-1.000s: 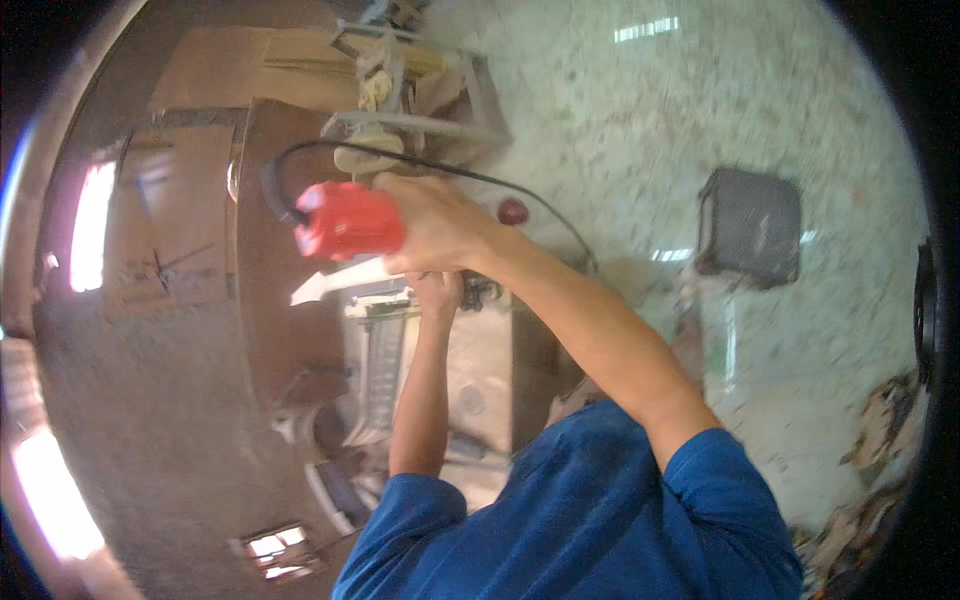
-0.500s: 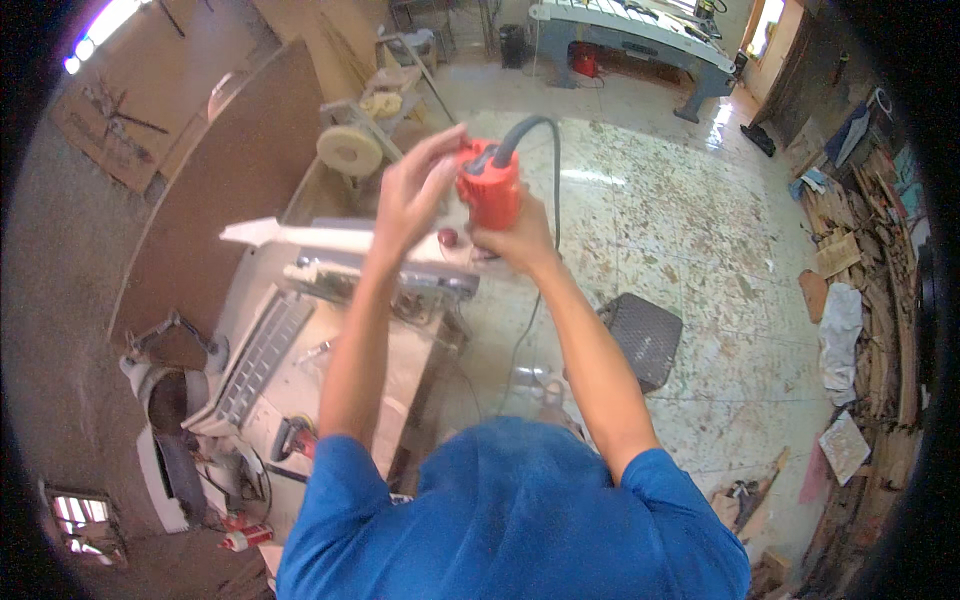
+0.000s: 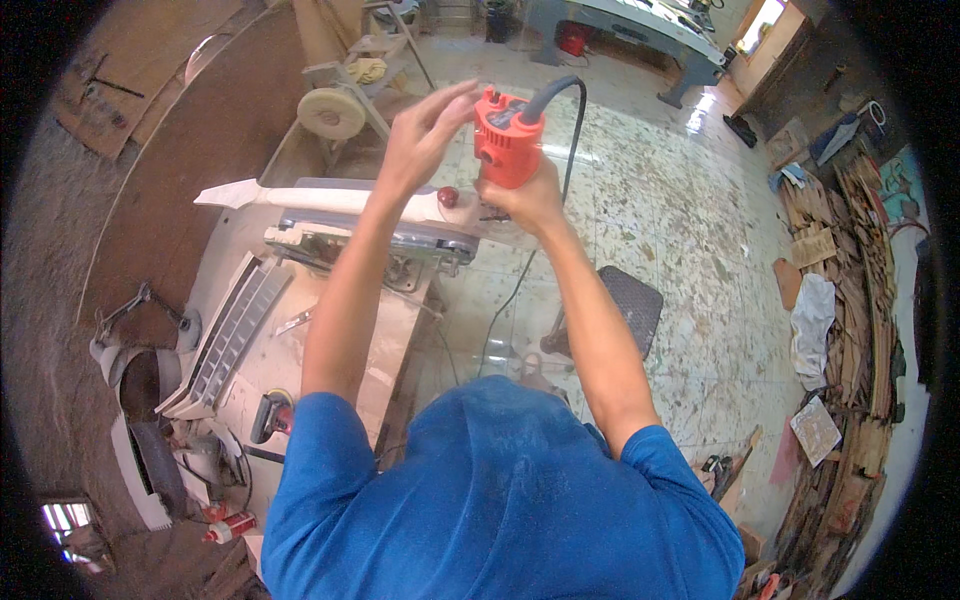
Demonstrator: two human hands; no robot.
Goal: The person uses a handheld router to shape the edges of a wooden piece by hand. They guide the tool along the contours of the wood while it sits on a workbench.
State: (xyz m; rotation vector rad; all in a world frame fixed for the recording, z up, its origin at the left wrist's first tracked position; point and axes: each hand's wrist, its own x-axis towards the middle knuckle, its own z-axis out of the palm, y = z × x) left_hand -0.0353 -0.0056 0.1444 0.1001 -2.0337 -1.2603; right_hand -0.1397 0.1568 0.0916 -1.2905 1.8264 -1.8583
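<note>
My right hand (image 3: 525, 203) is wrapped round the lower body of a red corded power tool (image 3: 510, 150), which looks like a router. It stands upright at the right end of a long pale wooden piece (image 3: 320, 203). Beside the tool's top, my left hand (image 3: 425, 140) is raised with fingers stretched out, the tips close to the red housing; it holds nothing. A dark red round knob (image 3: 448, 197) shows low between my hands; whether it belongs to the tool I cannot tell. Beneath the wood is a vise-like metal clamp (image 3: 425, 243). The tool's base is mostly hidden.
The bench (image 3: 350, 345) carries a grey slotted panel (image 3: 232, 335) and a red-and-black sander (image 3: 272, 415). The tool's cable (image 3: 580, 130) loops down on the right. A black patterned stool (image 3: 630, 305) stands on the debris-strewn floor. Scrap wood (image 3: 860, 290) lines the right wall.
The router stands slightly higher and farther right in view, with both hands shifted alongside it. The bench and wood appear shifted left and up. My left hand stays open.
</note>
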